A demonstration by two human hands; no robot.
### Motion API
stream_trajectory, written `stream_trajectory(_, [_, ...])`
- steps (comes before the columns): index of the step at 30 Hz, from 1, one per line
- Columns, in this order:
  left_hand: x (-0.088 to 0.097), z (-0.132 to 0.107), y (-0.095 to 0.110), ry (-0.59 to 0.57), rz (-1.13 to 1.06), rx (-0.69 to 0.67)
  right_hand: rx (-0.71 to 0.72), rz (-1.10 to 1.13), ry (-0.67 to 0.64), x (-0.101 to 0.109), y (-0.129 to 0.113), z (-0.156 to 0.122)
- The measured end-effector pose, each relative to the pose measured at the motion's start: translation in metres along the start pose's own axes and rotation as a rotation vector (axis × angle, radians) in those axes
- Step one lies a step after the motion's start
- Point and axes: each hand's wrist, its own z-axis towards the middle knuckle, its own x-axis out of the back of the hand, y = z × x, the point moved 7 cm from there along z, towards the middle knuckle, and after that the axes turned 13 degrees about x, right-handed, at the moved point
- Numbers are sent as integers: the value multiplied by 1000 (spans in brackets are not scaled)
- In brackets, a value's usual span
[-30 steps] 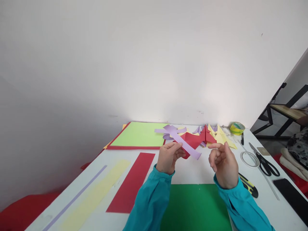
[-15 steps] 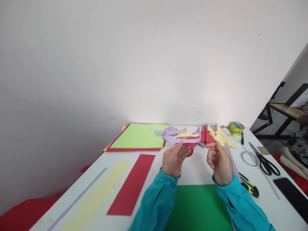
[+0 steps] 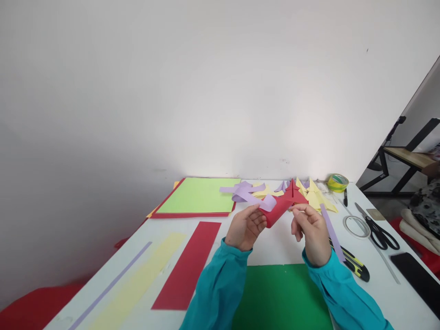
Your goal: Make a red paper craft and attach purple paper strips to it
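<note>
My left hand [image 3: 244, 228] is closed in a pinch on a rolled red paper piece [image 3: 277, 211] held above the white table [image 3: 275, 243]. A lilac paper strip [image 3: 263, 201] curls over the top of that roll. My right hand [image 3: 310, 231] has its fingers curled, pinching the lilac strip, whose long tail [image 3: 330, 231] runs down past the wrist. Both sleeves are teal.
A lime sheet [image 3: 197, 195] on red paper lies far left. Red [image 3: 187, 263], yellow [image 3: 137, 284] and thin lilac [image 3: 110, 286] strips lie left, a green sheet [image 3: 282, 298] near me. Folded paper shapes [image 3: 311, 195], tape rolls [image 3: 338, 182], scissors [image 3: 378, 229], a utility knife [image 3: 355, 266] and a phone [image 3: 415, 277] lie right.
The lilac strip, straight and slanting across the red piece a second ago, now curls over the red roll. My right hand moved in and took hold of the strip.
</note>
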Motion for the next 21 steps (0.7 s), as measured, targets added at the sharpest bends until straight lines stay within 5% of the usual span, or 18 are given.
stream_trajectory(10, [-12,1,-10,-126,226,-70,6,-7,-202,-19,-7,-8])
stream_trajectory(21, [-12,-9,4,-28,317,-366,42,-55,-14,-2,-1,-3])
